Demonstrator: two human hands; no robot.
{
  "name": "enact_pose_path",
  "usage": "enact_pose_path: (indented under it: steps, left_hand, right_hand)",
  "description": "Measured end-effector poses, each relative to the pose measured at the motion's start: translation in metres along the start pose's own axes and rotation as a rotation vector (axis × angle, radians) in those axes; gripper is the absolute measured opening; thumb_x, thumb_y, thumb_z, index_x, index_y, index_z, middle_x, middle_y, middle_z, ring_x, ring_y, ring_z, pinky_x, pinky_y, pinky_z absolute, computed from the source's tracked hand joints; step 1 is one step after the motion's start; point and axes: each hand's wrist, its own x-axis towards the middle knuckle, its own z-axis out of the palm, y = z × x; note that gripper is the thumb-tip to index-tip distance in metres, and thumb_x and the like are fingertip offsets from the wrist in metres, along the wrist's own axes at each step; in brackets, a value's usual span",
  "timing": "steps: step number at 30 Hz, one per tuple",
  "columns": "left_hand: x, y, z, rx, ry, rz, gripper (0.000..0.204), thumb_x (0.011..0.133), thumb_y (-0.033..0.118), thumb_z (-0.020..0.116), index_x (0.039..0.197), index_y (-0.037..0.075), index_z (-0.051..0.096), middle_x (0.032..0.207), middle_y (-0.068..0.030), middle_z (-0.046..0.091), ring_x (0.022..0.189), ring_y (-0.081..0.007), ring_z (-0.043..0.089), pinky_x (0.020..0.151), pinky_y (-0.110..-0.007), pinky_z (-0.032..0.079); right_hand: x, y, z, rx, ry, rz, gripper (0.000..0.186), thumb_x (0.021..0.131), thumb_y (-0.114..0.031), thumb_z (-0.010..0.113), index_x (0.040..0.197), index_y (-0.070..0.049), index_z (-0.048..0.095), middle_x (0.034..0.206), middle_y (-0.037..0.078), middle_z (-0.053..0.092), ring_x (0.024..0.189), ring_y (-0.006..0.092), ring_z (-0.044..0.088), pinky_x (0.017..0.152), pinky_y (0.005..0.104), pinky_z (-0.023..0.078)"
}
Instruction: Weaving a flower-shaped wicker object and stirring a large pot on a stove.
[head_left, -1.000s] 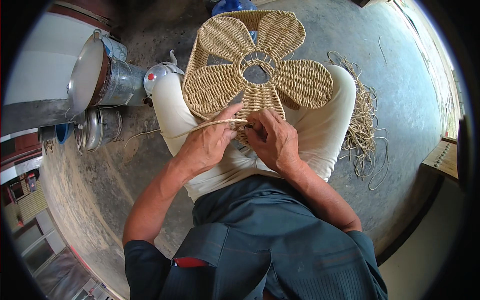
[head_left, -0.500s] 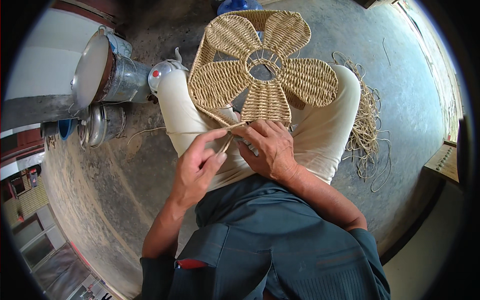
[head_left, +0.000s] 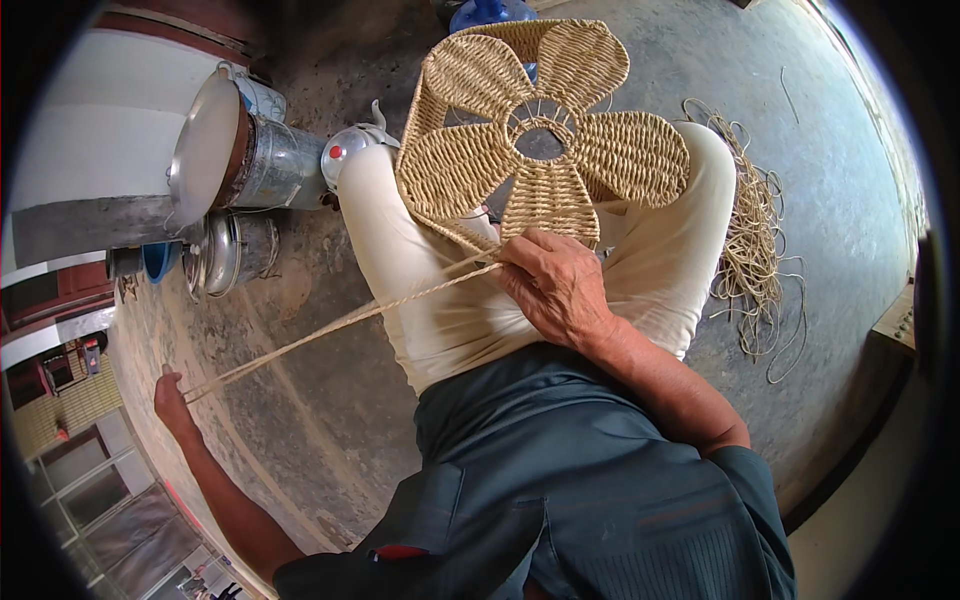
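A woven straw piece (head_left: 630, 155), a flower of five petals within an angled rim, rests across my thighs in cream trousers. My right hand (head_left: 555, 285) is closed at the piece's lower edge, gripping the pale twisted cord (head_left: 330, 330) there. The cord runs taut in doubled strands toward the lower left, where my left hand (head_left: 175, 400) is closed on it, far out from my body. My right fingertips are partly hidden behind the knuckles.
A loose heap of cord (head_left: 755, 240) lies on the concrete floor beside my right leg. At left are metal pots (head_left: 290, 165), a kettle (head_left: 350, 148) and a blue basin (head_left: 160, 260). A blue jug (head_left: 490, 15) stands behind the piece, and a wooden ledge (head_left: 893, 320) is at right.
My left hand has swept out from the piece to the lower left, drawing the cord long. My right hand has stayed near the piece's lower edge. The whole scene appears shifted slightly rightward.
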Motion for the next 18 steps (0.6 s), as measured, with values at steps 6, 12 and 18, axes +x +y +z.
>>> enact_pose_path:
  steps: [6, 12, 18]
  left_hand:
    - [0.033, -0.102, -0.077, 0.264, 0.345, -0.117, 0.050, 0.105, 0.048, 0.063, 0.101, 0.000, 0.076, 0.083, -0.0071, 0.065, 0.085, -0.0240, 0.061, 0.079, -0.038, 0.048]
    - [-0.022, 0.041, 0.042, 0.254, 0.139, 0.405, 0.037, 0.109, 0.034, 0.060, 0.124, 0.002, 0.070, 0.114, -0.0111, 0.074, 0.102, -0.0290, 0.071, 0.094, -0.037, 0.053]
    - [-0.261, 0.309, 0.202, -0.429, -0.451, 0.830, 0.021, 0.096, 0.000, 0.073, 0.117, 0.003, 0.075, 0.104, -0.0115, 0.071, 0.093, -0.0259, 0.071, 0.087, -0.036, 0.057]
  right_hand:
    - [-0.003, 0.006, -0.006, 0.092, -0.010, 0.086, 0.023, 0.104, -0.027, 0.067, 0.095, -0.006, 0.065, 0.086, 0.014, 0.063, 0.080, 0.0351, 0.065, 0.075, 0.0477, 0.051]
    - [0.005, 0.017, -0.025, 0.637, 0.045, 0.463, 0.045, 0.113, -0.037, 0.059, 0.087, -0.001, 0.066, 0.070, 0.004, 0.060, 0.065, 0.0135, 0.055, 0.062, 0.0318, 0.045]
    - [0.008, 0.016, -0.032, 0.709, 0.055, 0.546, 0.046, 0.114, -0.036, 0.057, 0.088, 0.000, 0.069, 0.070, 0.001, 0.059, 0.062, 0.0083, 0.052, 0.057, 0.0285, 0.043]
